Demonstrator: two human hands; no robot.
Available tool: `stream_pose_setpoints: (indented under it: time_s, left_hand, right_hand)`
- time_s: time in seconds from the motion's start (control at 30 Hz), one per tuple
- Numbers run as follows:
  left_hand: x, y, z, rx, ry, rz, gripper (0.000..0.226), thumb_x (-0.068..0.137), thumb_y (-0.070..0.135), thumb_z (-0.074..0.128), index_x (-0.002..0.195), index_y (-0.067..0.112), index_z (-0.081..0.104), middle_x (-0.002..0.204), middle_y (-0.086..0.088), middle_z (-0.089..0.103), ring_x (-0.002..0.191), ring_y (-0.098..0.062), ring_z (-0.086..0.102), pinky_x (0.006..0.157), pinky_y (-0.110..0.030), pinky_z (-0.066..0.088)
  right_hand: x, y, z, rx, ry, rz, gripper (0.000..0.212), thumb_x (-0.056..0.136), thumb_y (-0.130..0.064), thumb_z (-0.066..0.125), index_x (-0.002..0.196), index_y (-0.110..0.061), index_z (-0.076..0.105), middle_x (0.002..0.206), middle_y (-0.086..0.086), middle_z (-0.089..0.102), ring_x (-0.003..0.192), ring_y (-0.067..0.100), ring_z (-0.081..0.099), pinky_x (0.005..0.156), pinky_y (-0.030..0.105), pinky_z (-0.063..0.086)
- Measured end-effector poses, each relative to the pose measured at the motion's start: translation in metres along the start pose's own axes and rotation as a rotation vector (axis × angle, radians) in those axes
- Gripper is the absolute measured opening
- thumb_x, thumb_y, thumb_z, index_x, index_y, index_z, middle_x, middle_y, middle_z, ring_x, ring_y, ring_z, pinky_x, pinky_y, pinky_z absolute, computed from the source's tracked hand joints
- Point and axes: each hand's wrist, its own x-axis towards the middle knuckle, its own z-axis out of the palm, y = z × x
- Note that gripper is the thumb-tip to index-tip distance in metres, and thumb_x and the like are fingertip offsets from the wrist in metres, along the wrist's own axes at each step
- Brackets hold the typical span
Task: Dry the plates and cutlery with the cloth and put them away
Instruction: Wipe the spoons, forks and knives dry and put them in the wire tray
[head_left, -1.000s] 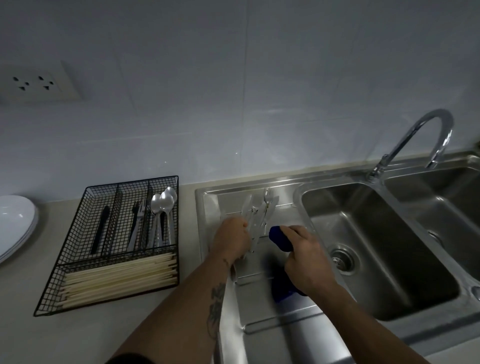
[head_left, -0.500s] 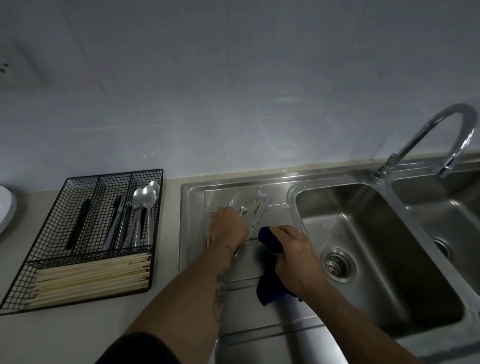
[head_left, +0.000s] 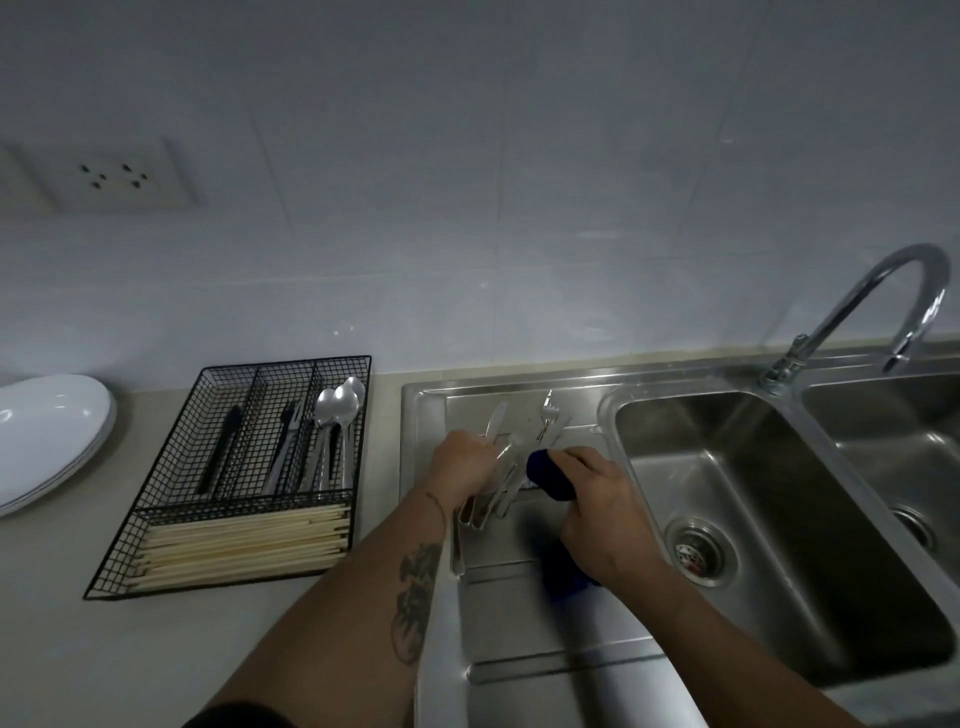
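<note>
Over the steel draining board (head_left: 519, 623), my left hand (head_left: 462, 460) grips a bunch of wet cutlery (head_left: 540, 426): a knife and forks fan out beyond the fingers. My right hand (head_left: 602, 509) holds a dark blue cloth (head_left: 548, 475) and presses it against the handles of that bunch. More cloth hangs below the right palm. A black wire cutlery tray (head_left: 234, 478) lies on the counter to the left, with dark-handled pieces, three spoons (head_left: 337, 410) and a row of chopsticks (head_left: 244, 540) in it. White plates (head_left: 47, 441) are stacked at the far left.
A double steel sink (head_left: 779, 519) with a drain and a curved tap (head_left: 857, 306) fills the right side. A wall socket (head_left: 114, 176) sits on the tiled wall above the beige counter (head_left: 130, 649).
My hands stay together over the draining board with the cutlery and cloth. The camera has swung, so the plates and the socket come back into view at the left.
</note>
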Motion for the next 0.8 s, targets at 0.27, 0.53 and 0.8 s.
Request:
stream_pose_setpoints:
  time_s: [0.27, 0.53, 0.8]
  left_hand:
    - [-0.064, 0.002, -0.042, -0.084, -0.045, 0.117, 0.021, 0.078, 0.010, 0.054, 0.081, 0.000, 0.071, 0.073, -0.007, 0.066, 0.066, -0.019, 0.063, 0.058, -0.026, 0.047]
    - [-0.116, -0.015, -0.076, 0.076, 0.034, 0.312, 0.019, 0.077, 0.006, 0.061, 0.082, 0.018, 0.074, 0.084, 0.003, 0.072, 0.083, -0.016, 0.068, 0.077, -0.033, 0.059]
    - [-0.131, -0.045, -0.103, 0.209, 0.117, 0.467, 0.025, 0.080, 0.012, 0.061, 0.095, 0.027, 0.074, 0.096, 0.011, 0.072, 0.089, -0.012, 0.065, 0.082, -0.035, 0.057]
  right_hand:
    - [-0.003, -0.032, 0.009, -0.298, 0.023, -0.158, 0.083, 0.044, 0.000, 0.078, 0.124, -0.012, 0.060, 0.126, 0.009, 0.059, 0.123, 0.036, 0.049, 0.097, 0.053, 0.042]
    - [-0.025, -0.066, 0.020, -0.386, 0.055, -0.148, 0.091, 0.044, 0.001, 0.079, 0.131, -0.009, 0.056, 0.132, 0.011, 0.056, 0.126, 0.039, 0.046, 0.098, 0.061, 0.039]
    - [-0.048, -0.094, 0.021, -0.327, 0.076, -0.141, 0.086, 0.054, -0.001, 0.077, 0.135, -0.012, 0.051, 0.137, 0.008, 0.052, 0.127, 0.035, 0.045, 0.100, 0.060, 0.039]
